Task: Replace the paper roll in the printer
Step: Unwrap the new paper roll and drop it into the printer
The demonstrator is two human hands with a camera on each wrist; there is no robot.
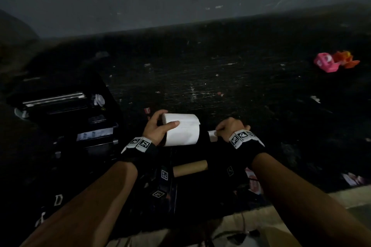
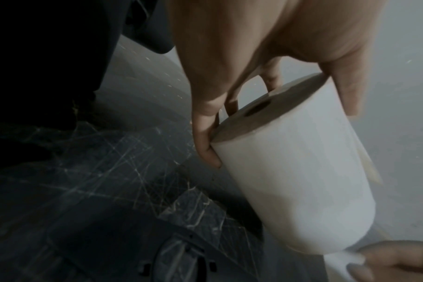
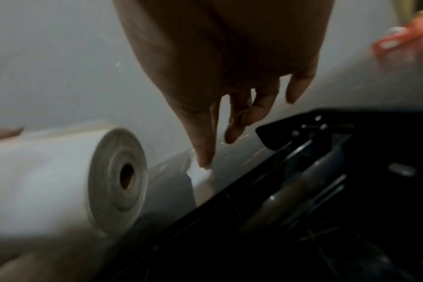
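Note:
My left hand (image 1: 170,117) grips a full white paper roll (image 1: 180,129) by its left end, thumb on top, and holds it level above the dark table. To the roll's right, my right hand (image 1: 218,131) pinches a small white strip (image 1: 212,135). In the left wrist view this strip (image 2: 343,261) seems to run off the roll (image 2: 290,181). The roll's hollow core end (image 3: 126,176) faces the right wrist camera. The black printer (image 1: 60,110) stands open at the left. An empty brown cardboard core (image 1: 190,167) lies below the hands.
The cardboard core rests on a black housing (image 3: 326,190) at the table's near edge. A pink and orange object (image 1: 335,61) lies at the far right. The dark tabletop (image 1: 220,76) is scratched and flecked with paper scraps, and a grey wall rises behind it.

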